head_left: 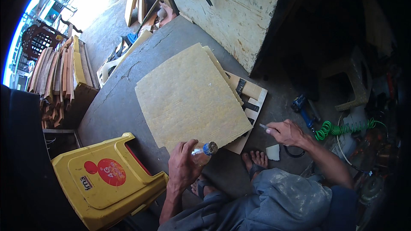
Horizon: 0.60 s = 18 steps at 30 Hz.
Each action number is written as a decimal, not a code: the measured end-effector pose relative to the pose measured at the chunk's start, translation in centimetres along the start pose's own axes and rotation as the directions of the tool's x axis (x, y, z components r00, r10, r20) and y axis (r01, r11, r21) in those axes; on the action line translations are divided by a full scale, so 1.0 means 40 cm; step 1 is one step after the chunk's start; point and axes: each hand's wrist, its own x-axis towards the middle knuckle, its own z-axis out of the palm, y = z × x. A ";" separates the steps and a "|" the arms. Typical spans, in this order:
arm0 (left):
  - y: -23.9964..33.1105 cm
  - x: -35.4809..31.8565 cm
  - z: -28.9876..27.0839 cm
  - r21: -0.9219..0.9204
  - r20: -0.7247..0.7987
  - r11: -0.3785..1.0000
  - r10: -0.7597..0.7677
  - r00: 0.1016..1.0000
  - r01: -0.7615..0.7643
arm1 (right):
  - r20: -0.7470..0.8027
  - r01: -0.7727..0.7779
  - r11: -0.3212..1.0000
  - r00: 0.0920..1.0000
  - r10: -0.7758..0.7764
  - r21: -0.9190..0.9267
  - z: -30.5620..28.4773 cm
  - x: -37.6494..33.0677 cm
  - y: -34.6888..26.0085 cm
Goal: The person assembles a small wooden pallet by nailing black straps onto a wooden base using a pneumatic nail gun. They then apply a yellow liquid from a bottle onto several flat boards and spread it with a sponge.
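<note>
My left hand [183,164] is closed around a small clear plastic bottle [199,156] with a blue, grimy cap, tilted over the near edge of a yellowish foam sheet [192,96]. The sheet looks layered, with another edge showing at its right. It lies on a pale wooden frame [257,92] crossed by black straps. Right of the sheet, my right hand [286,132] pinches a slim object with a light grey tip [263,125]; the rest of it is hidden in the fingers. A white foam scrap [272,152] lies on the floor below that hand.
A yellow plastic stool [107,175] stands at left, beside stacked wooden slats [60,77]. At right are a blue air tool [303,110], a green coiled hose [338,130] and a pale stool [353,81]. A large scuffed panel [231,13] leans at the back.
</note>
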 end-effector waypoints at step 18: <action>-0.010 -0.013 0.015 -0.233 0.082 0.967 -0.084 0.993 0.101 | 0.100 -0.249 0.951 0.967 0.234 0.182 0.329 -0.094 0.147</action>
